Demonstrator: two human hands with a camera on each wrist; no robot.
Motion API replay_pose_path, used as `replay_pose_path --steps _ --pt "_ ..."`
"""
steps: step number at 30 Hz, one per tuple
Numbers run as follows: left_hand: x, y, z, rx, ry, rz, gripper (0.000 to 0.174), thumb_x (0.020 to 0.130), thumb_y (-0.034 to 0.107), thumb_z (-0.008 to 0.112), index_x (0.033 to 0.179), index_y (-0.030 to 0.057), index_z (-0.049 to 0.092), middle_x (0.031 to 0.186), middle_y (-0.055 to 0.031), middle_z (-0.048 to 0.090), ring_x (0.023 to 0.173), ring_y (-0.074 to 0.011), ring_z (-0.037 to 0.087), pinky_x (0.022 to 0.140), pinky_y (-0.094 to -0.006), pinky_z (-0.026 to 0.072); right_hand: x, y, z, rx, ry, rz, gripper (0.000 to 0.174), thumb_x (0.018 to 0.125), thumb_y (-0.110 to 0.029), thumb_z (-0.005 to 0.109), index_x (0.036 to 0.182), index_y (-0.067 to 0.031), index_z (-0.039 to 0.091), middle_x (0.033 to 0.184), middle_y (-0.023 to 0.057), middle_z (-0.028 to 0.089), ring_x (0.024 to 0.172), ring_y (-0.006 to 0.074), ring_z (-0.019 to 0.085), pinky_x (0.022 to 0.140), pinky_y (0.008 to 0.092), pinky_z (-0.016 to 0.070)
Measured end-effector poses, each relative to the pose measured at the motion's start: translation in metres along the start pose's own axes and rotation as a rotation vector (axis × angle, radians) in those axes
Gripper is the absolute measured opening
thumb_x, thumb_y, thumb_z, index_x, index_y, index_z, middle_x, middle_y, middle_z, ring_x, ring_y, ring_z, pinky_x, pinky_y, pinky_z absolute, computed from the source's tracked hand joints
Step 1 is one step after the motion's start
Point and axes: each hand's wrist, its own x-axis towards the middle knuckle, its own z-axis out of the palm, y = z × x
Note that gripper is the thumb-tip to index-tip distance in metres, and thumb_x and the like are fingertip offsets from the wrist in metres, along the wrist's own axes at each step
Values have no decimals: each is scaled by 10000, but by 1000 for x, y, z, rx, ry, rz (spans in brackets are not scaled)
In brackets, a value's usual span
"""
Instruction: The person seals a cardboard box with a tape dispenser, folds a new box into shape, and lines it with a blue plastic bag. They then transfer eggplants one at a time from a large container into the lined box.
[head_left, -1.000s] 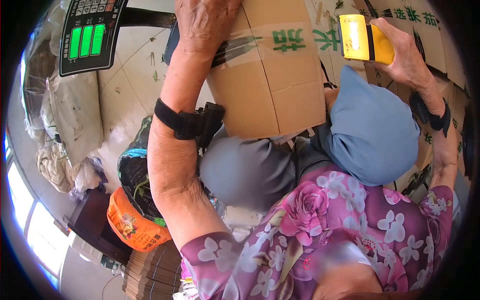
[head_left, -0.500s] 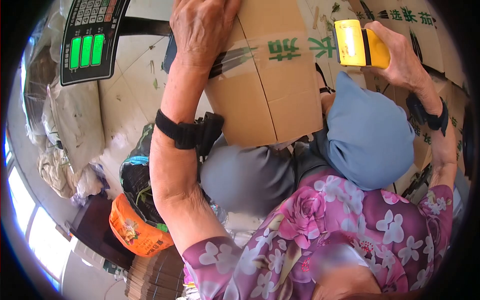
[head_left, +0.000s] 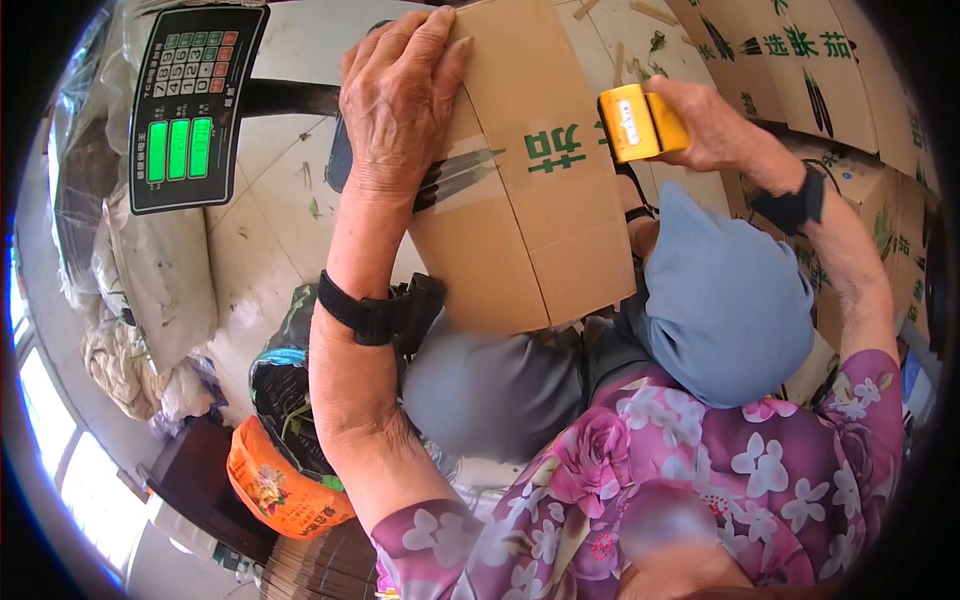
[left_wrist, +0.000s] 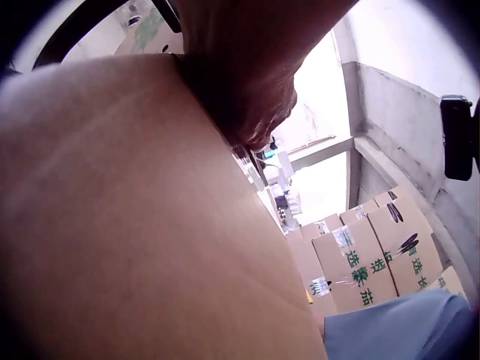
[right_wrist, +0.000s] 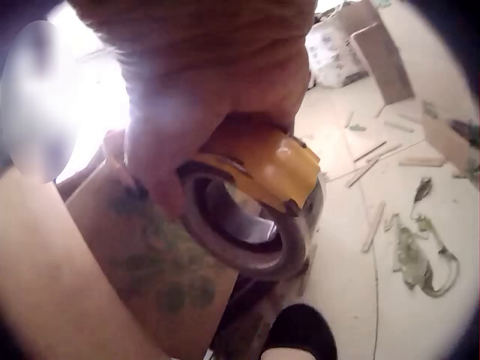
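A cardboard box with green printing and clear tape across it stands by the person's knees. Along its left edge, near the far end in the head view, the left hand rests with extended fingers; the left wrist view shows that hand bent at the box's edge. The right hand grips a yellow tape dispenser close to the box's right side. In the right wrist view a tape roll shows inside the dispenser, below the fingers.
A scale display with green readouts stands at the left. An orange bag lies beside a dark basket. More printed cartons stack at the right. Leaf scraps and sticks litter the tiled floor.
The right hand has brought the tape dispenser leftward and nearer to the box's right side. The left hand stays at the box edge, while the whole scene sits lower in the head view.
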Motion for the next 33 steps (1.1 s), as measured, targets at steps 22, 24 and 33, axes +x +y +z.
replay_pose_path --steps 22,24,33 --pt "-160 -1 37 -1895 53 -1479 602 1038 489 303 1402 28 436 1301 -147 575 1193 -248 559 1009 -357 435 48 -140 -80 -269 -29 -154 559 652 -153 797 1085 16 486 847 207 608 806 428 611 675 454 503" --pt "-168 -10 35 -1870 76 -1531 607 1038 494 300 1407 29 432 1307 -148 573 1198 -248 557 1011 -357 434 62 -162 -73 -338 -37 -212 530 674 -154 761 1097 24 496 830 211 619 788 404 633 665 457 513" --pt "-138 -6 -70 -1011 41 -1126 671 1019 506 349 1484 22 326 1331 -142 548 1164 -225 559 969 -314 440 133 -237 -10 -419 -185 -281 493 636 -158 773 1016 16 512 793 194 633 718 371 663 613 440 526"
